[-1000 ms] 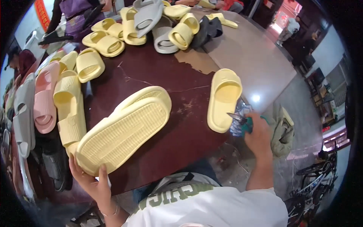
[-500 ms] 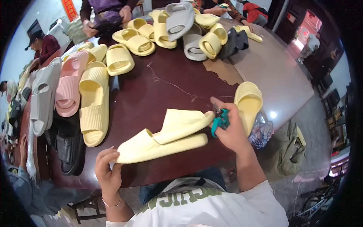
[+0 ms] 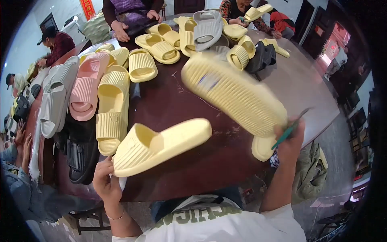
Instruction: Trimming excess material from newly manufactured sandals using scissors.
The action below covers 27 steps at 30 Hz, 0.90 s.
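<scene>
One yellow slipper (image 3: pixel 161 147) in left fingers (image 3: pixel 104 166), second slipper (image 3: pixel 236 97) and green-handled tool (image 3: pixel 285 136) in right fingers (image 3: pixel 279 130)

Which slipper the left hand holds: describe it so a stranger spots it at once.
At the dark red table, find the left hand. It holds a yellow slipper by its toe end. Unlike the blurred slipper at the right hand, sole showing, this one shows its ribbed strap.

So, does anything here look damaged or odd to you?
The sole of the yellow slipper in the right hand has a blurred blue-white patch, unlike the plain yellow around it. The dark red tabletop shows pale lines and scuffs, perhaps wear. Nothing looks spilled.
</scene>
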Each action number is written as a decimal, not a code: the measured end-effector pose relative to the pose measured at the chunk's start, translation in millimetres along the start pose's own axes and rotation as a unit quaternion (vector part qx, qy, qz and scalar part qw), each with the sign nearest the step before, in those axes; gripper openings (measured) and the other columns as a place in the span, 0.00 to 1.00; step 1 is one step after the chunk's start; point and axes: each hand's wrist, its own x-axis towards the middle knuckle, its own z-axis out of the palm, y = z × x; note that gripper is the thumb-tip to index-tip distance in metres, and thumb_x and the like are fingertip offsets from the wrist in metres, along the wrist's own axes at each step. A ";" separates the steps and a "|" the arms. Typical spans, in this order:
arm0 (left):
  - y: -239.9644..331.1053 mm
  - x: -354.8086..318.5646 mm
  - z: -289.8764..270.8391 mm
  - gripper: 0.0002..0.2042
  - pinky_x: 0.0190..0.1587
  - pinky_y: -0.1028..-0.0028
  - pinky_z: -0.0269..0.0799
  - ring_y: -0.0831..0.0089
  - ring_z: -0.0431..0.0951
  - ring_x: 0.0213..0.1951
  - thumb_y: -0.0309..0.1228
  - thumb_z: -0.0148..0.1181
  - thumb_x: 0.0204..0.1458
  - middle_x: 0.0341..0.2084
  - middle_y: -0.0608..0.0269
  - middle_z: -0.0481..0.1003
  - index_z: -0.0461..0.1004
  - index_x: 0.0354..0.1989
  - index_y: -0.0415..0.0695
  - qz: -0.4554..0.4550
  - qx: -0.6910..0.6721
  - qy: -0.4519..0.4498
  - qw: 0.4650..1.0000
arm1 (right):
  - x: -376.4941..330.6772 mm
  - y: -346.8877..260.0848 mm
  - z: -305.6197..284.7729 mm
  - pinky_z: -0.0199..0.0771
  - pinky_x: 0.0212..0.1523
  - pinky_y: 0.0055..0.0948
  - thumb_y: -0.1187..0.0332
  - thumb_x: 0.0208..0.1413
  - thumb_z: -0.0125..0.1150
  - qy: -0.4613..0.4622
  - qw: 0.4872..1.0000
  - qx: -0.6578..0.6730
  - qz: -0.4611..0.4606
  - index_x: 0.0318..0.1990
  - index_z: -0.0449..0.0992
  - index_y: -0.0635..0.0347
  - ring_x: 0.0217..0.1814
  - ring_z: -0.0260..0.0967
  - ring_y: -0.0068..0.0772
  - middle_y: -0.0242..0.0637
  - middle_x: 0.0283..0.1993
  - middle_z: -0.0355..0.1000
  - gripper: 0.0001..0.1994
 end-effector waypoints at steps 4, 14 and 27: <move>10.7 -2.1 22.6 0.14 0.51 0.60 0.66 0.60 0.71 0.40 0.14 0.58 0.39 0.33 0.53 0.72 0.69 0.36 0.39 0.099 0.169 -0.049 0.979 | 2.0 -6.0 6.0 0.66 0.20 0.19 0.76 0.45 0.62 0.040 0.917 0.301 0.260 0.43 0.61 0.56 0.23 0.64 0.21 0.28 0.30 0.65 0.19; 55.2 -18.3 80.7 0.41 0.53 0.65 0.62 0.59 0.63 0.53 0.24 0.65 0.38 0.53 0.48 0.58 0.47 0.61 0.38 -0.184 -0.353 -0.141 0.906 | -67.3 -61.6 59.4 0.60 0.12 0.19 0.75 0.49 0.58 -0.200 0.784 0.385 0.445 0.44 0.59 0.59 0.15 0.59 0.21 0.33 0.29 0.64 0.16; 66.8 2.0 61.3 0.41 0.45 0.67 0.67 0.59 0.66 0.46 0.30 0.60 0.33 0.46 0.45 0.61 0.52 0.61 0.39 -0.083 -0.036 -0.263 0.960 | -58.4 -39.8 79.3 0.71 0.31 0.21 0.82 0.44 0.61 -0.173 0.924 0.311 0.139 0.41 0.57 0.59 0.31 0.68 0.25 0.40 0.36 0.68 0.20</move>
